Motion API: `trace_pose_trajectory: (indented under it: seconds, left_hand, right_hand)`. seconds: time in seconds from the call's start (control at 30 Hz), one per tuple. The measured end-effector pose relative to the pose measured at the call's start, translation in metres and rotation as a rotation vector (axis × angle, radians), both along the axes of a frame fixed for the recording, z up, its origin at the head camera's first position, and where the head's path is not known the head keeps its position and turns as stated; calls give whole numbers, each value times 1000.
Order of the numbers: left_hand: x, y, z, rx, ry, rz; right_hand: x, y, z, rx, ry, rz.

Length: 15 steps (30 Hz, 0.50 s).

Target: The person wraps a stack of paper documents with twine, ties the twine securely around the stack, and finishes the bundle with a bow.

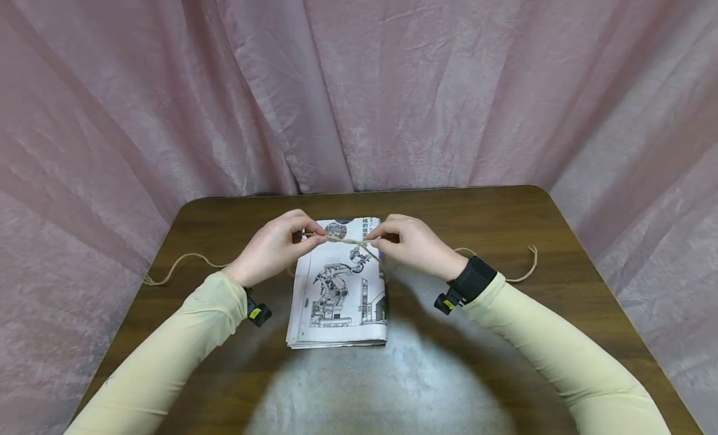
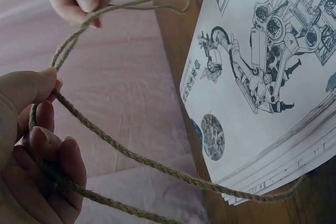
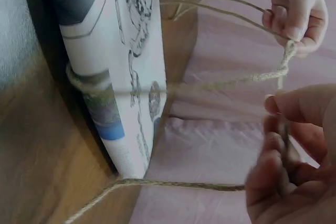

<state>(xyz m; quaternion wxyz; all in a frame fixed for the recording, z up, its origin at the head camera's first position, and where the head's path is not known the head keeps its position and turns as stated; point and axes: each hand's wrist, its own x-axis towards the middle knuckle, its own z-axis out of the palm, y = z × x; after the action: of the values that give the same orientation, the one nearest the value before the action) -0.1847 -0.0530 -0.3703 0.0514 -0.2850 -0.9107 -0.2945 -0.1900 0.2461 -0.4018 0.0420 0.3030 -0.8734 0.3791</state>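
A stack of folded newspapers [image 1: 325, 285], printed with line drawings of machines, lies on the table. Jute twine [image 1: 348, 240] runs around it, and its upper part is lifted over the far half of the stack. My left hand [image 1: 278, 240] pinches the twine between thumb and forefinger; in the left wrist view one strand [image 2: 126, 151] drops from it to the paper's edge. Opposite, my right hand [image 1: 414, 243] pinches the twine too. The strands cross and twist together between the hands, as the right wrist view shows at a small crossing [image 3: 287, 59].
One loose twine end [image 1: 182, 260] trails toward the table's left edge. The other end [image 1: 530, 267] curls on the right side. The brown wooden table [image 1: 465, 214] backs onto a pink curtain [image 1: 415, 98]. Black straps with small cameras [image 1: 473, 280] sit on the wrists.
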Motion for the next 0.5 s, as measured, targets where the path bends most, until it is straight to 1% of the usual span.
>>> trace_pose_trajectory:
  seconds: [0.1,0.27,0.37,0.5]
  left_hand:
    - [0,0,-1,0,-8,-1]
    - [0,0,-3,2,-7,-1]
    - [0,-3,-6,15,-25,21]
    - [-1,-13,-14,25,-56,52]
  right_hand:
    - [1,4,4,-39,45,-1]
    - [2,7,2,-57,66,-17]
    - [3,11,0,-60,79,-45]
    - [3,21,-6,-50,91,-94]
